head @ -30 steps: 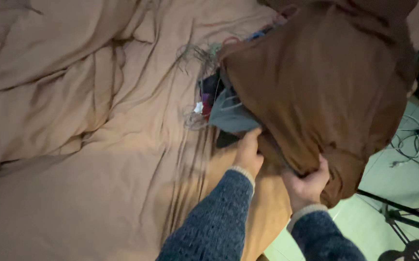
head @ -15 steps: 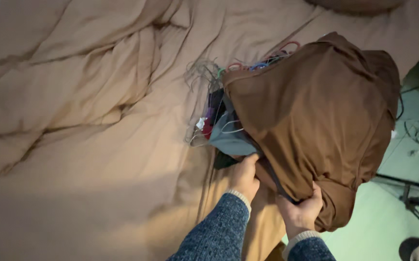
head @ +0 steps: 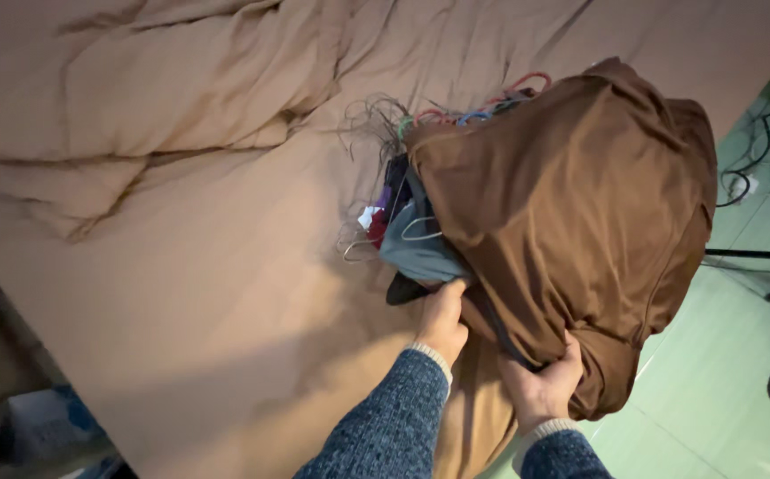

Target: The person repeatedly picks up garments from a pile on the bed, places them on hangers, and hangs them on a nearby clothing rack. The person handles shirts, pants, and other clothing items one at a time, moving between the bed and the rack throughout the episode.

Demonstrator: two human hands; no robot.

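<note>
Head view: both hands (head: 491, 355) grip brown garment (head: 571, 222) at bed edge (head: 225, 355).

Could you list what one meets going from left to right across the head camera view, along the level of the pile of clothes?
Rumpled tan duvet → loose wire hangers → grey-blue garment sticking out of the pile → brown garment draped over the pile → pale green floor with black cables.

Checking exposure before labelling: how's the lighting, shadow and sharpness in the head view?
Head view: dim, warm light; soft shadow on the tan bedsheet below the brown garment pile; left edge dark; left hand and right hand sharp, no glare.
</note>
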